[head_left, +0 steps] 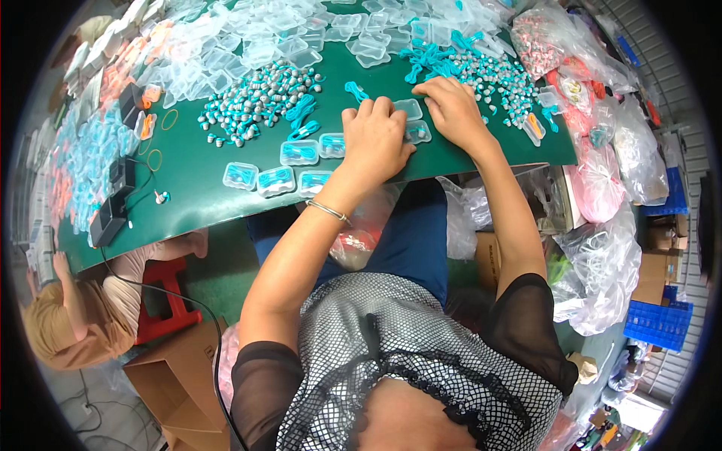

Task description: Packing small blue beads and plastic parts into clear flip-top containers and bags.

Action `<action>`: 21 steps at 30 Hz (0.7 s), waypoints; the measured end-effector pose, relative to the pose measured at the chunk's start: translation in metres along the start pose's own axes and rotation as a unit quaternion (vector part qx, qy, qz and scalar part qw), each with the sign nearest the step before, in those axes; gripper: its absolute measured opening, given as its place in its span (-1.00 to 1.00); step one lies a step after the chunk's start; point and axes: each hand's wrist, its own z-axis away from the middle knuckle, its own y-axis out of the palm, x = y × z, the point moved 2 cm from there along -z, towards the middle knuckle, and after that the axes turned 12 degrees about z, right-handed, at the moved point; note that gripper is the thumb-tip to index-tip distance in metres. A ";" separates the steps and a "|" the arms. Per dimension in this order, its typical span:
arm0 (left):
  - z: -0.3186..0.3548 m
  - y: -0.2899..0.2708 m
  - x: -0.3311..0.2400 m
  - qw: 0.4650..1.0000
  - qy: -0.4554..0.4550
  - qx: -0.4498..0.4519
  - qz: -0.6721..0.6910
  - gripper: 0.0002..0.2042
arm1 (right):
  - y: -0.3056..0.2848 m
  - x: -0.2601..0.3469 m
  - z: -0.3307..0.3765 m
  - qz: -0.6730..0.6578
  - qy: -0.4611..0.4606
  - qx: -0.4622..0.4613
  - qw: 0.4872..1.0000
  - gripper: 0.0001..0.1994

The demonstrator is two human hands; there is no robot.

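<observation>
My left hand (374, 141) is palm down over the row of small clear cases, its fingers curled; what lies under them is hidden. Just right of it, a clear plastic case (416, 132) holds teal cord, with a clear lid-like part (410, 109) behind it. My right hand (455, 113) is beside that case, fingers bent and apart, with nothing visible in them. Left of my left hand stand several filled cases, among them one with teal cord (299, 152) and another (276, 181) nearer the edge. A small teal cord bundle (356, 92) lies beyond my left hand.
Piles of small grey-and-teal pieces (259, 98) lie left and right on the green table (203, 180). Clear cases (368, 46) heap at the back. Teal cord bundles (429, 59) lie back right. Plastic bags (602, 177) crowd the right side. Another person (83, 323) sits at left.
</observation>
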 end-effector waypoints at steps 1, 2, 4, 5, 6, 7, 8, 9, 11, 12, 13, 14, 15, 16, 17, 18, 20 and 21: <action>0.000 0.000 0.000 1.000 0.000 -0.002 -0.001 -0.59 | 0.003 -0.003 -0.003 0.041 0.007 -0.009 0.999 -0.77; -0.001 0.001 -0.001 1.000 -0.001 0.003 -0.001 -0.59 | 0.007 -0.009 -0.007 0.078 0.052 0.009 0.996 -0.78; 0.001 0.001 -0.003 1.000 -0.005 0.007 -0.003 -0.58 | 0.012 -0.013 -0.017 0.103 0.050 -0.004 0.993 -0.78; 0.001 0.001 -0.003 1.000 -0.005 0.005 -0.001 -0.59 | 0.016 -0.016 -0.022 0.127 0.049 -0.017 0.990 -0.77; 0.002 0.001 -0.003 1.000 -0.005 0.004 0.000 -0.60 | 0.026 -0.020 -0.027 0.134 0.043 -0.029 0.990 -0.77; 0.002 0.002 -0.003 1.000 -0.004 0.003 0.000 -0.60 | 0.032 -0.025 -0.031 0.135 0.044 -0.030 0.989 -0.77; 0.002 0.004 -0.004 1.000 0.003 -0.010 0.009 -0.63 | 0.037 -0.030 -0.035 0.169 0.031 -0.014 0.985 -0.77; 0.003 0.003 -0.003 1.000 0.007 -0.025 0.017 -0.66 | 0.038 -0.026 -0.040 0.201 0.015 0.002 0.979 -0.77; 0.005 0.003 -0.002 0.999 0.004 -0.026 0.022 -0.66 | 0.034 -0.023 -0.046 0.198 0.006 0.025 0.980 -0.78; 0.006 0.002 -0.002 0.999 0.001 -0.026 0.028 -0.66 | 0.032 -0.020 -0.048 0.195 -0.003 0.049 0.980 -0.79; 0.007 0.002 -0.002 0.999 0.000 -0.027 0.028 -0.66 | 0.031 -0.019 -0.046 0.195 -0.005 0.050 0.980 -0.79; 0.008 0.001 -0.001 0.999 -0.001 -0.025 0.031 -0.65 | 0.030 -0.019 -0.043 0.157 -0.010 0.044 0.987 -0.83; 0.009 -0.001 0.000 0.999 -0.004 -0.025 0.033 -0.65 | 0.029 -0.018 -0.041 0.118 -0.017 0.037 0.992 -0.87; 0.010 -0.001 0.002 0.999 -0.008 -0.027 0.033 -0.65 | 0.025 -0.016 -0.035 0.117 -0.021 0.038 0.992 -0.87; 0.011 -0.002 0.003 0.999 -0.007 -0.029 0.036 -0.65 | 0.019 -0.012 -0.027 0.098 -0.027 0.019 0.995 -0.85; 0.011 -0.001 0.002 0.999 -0.004 -0.030 0.041 -0.64 | 0.014 -0.011 -0.021 0.080 -0.029 0.001 0.996 -0.82; 0.011 -0.003 0.001 0.999 -0.012 -0.021 0.035 -0.63 | 0.016 -0.011 -0.019 0.083 -0.018 -0.013 0.996 -0.81; 0.010 -0.004 0.001 0.999 -0.016 -0.011 0.026 -0.61 | 0.017 -0.011 -0.019 0.086 -0.004 -0.031 0.996 -0.79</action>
